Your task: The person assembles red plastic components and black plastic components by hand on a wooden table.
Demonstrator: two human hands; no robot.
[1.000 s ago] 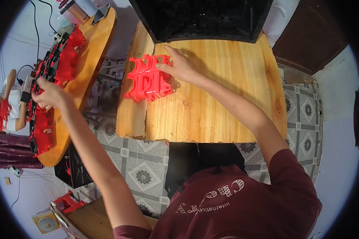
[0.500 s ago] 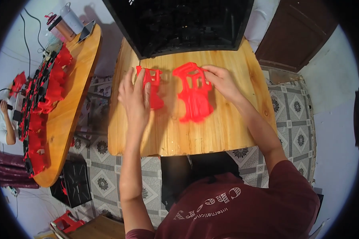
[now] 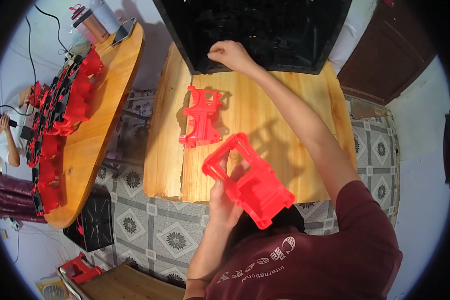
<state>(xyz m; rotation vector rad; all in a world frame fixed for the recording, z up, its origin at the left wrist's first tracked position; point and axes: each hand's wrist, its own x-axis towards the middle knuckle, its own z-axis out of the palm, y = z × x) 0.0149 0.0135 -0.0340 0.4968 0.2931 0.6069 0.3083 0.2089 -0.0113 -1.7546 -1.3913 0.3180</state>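
Close to my body, my left hand [image 3: 223, 202] grips a red plastic frame [image 3: 266, 192], tilted above the table's near edge with its hollow side up. The frame has a wide opening at one end and a boxy recess at the other. At the far side of the table, my right hand [image 3: 232, 55] is over the front of a black bin [image 3: 285, 69]. Its fingers are curled together, and anything small between them is hidden. A second red plastic frame [image 3: 203, 121] lies on the wooden table [image 3: 167, 165], left of the held one, untouched.
On the left, a side table [image 3: 107, 110] carries a long row of red and black assemblies [image 3: 67, 110], bottles [image 3: 90, 25] and a phone [image 3: 124, 31]. Beneath it is a black crate [image 3: 96, 220]. Another person [image 3: 7, 135] is at the far left.
My left hand has left the frame on the table and now holds the other one, brought nearer and turned over. My right hand has let it go and moved to the bin.
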